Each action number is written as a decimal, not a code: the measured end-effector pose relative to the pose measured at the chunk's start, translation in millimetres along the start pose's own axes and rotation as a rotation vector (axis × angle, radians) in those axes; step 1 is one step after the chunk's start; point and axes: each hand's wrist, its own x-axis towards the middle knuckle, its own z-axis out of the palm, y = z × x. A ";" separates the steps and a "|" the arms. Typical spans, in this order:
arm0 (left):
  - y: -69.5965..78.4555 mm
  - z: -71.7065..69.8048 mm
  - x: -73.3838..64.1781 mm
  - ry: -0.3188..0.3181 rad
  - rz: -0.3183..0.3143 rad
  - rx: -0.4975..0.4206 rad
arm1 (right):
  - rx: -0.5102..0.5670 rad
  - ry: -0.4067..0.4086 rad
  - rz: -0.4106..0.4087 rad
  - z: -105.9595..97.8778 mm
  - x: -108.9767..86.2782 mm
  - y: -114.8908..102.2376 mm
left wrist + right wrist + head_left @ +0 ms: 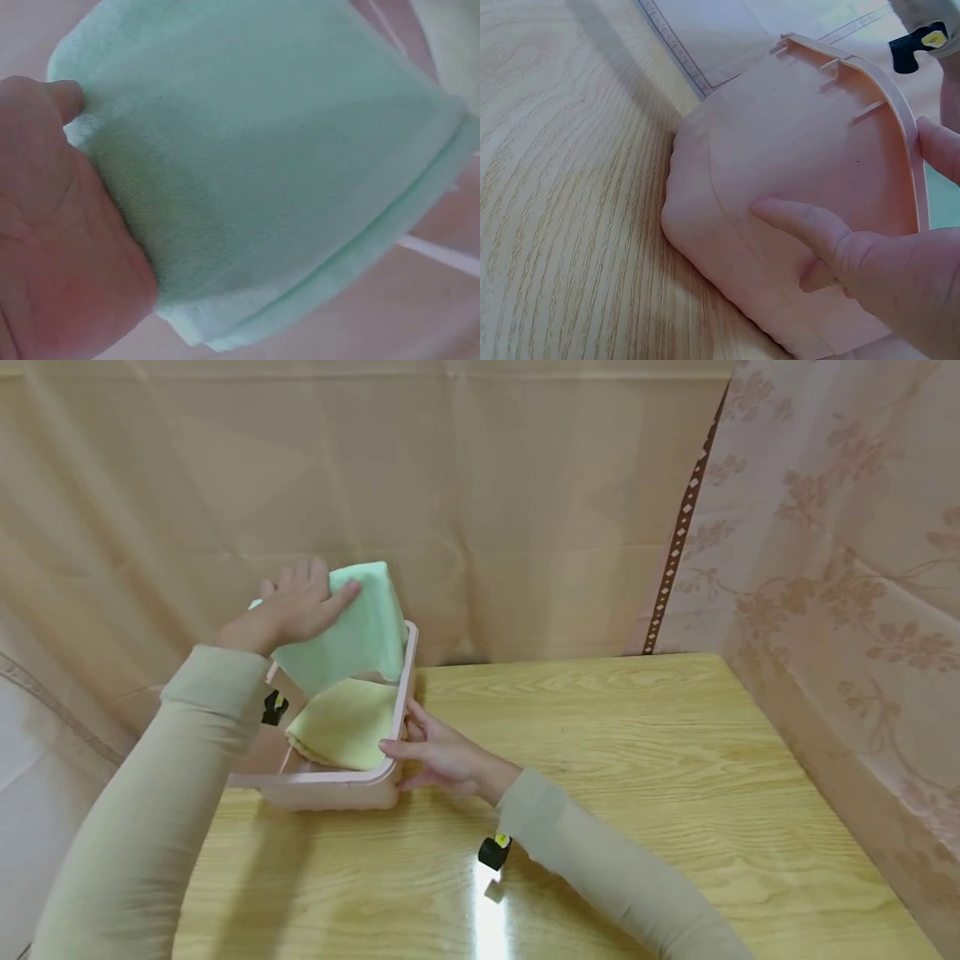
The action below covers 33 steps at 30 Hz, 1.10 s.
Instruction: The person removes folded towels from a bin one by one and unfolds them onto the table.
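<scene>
A folded mint-green towel [352, 627] is raised over the far part of a pink plastic bin [330, 793]. My left hand [292, 606] grips the towel's upper edge, thumb on the near face; in the left wrist view the folded towel [277, 142] fans out from the hand [75, 217]. Inside the bin lies a yellow folded cloth [348, 722]. At the bin's right side my right hand [446, 756] holds the wall, its thumb on the rim. The right wrist view shows fingers [802, 221] against the bin's outer wall [780, 150].
The bin stands at the left of a wooden table [637, 777]. A beige curtain [525, 510] hangs behind the table, and a flowered pink cloth [847, 527] hangs along the right. Small black wrist devices [495, 852] sit below the sleeves.
</scene>
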 end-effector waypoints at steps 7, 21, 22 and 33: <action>14.1 -26.5 -4.2 -0.073 -0.036 -0.043 | -0.011 0.005 0.003 -1.2 2.8 -2.0; 55.3 -54.3 -8.0 -0.061 0.082 -0.088 | -0.293 0.163 -0.117 -30.6 -23.9 -58.1; 60.2 -56.5 -9.1 -0.052 0.093 -0.085 | -0.334 0.181 -0.150 -34.6 -27.9 -66.2; 128.9 -64.8 -24.7 0.077 0.292 -0.034 | -0.597 0.316 -0.496 -65.0 -82.2 -141.7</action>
